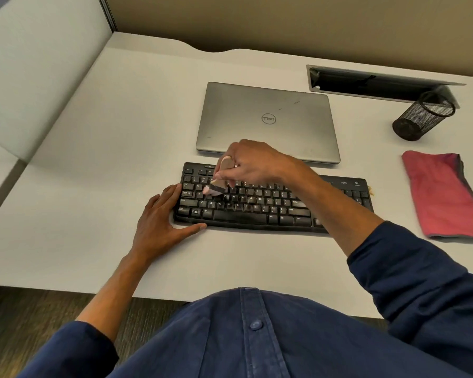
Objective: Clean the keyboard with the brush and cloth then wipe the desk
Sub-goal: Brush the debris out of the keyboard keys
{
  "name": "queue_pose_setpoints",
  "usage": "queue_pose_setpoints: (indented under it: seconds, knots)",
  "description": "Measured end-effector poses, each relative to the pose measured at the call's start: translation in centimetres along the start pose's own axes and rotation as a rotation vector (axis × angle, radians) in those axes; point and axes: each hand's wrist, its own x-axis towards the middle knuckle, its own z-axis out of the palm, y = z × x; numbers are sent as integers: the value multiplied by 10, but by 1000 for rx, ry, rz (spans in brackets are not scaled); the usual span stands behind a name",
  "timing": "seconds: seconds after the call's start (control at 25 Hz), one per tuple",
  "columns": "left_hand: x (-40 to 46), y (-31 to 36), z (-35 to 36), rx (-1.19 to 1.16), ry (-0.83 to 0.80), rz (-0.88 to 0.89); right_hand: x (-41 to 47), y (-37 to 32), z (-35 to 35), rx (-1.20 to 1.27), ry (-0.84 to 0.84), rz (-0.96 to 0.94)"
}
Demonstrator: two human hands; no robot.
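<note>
On one desk [99, 165]: one keyboard [260, 205], one brush [217, 188], one cloth [445, 195], two hands

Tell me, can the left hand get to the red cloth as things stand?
Probably not easily. The left hand rests at the keyboard's left end, while the red cloth lies beyond its right end. The right hand, holding the brush, has its forearm across that path.

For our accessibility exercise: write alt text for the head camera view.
A right hand brushes a black keyboard with a small brush while the left hand steadies its end. Behind lies a closed laptop; a red cloth lies right.
</note>
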Motion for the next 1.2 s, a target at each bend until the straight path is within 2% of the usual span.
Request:
queue_pose_setpoints:
  seconds: [0.16,0.4,0.56,0.64,0.8,0.96,1.12,1.2]
  knots:
    - [0,2,0,-11,2,11,-21,21,-5,5,1,79]
    - [-1,3,-2,-12,5,19,-47,34,-20,-112,-43,189]
    - [0,6,4,26,18,59,-42,34,-16,-10,253,204]
    - [1,9,9,34,17,46,-38,34,0,43,319,269]
    - [0,16,12,39,26,0,-39,37,10,171,256,333]
    - [-2,24,7,26,46,-21,-37,28,9,171,377,349]
    - [-2,24,6,24,43,-32,-36,17,10,145,251,340]
    - [-2,22,6,28,35,-28,-34,15,6,111,317,345]
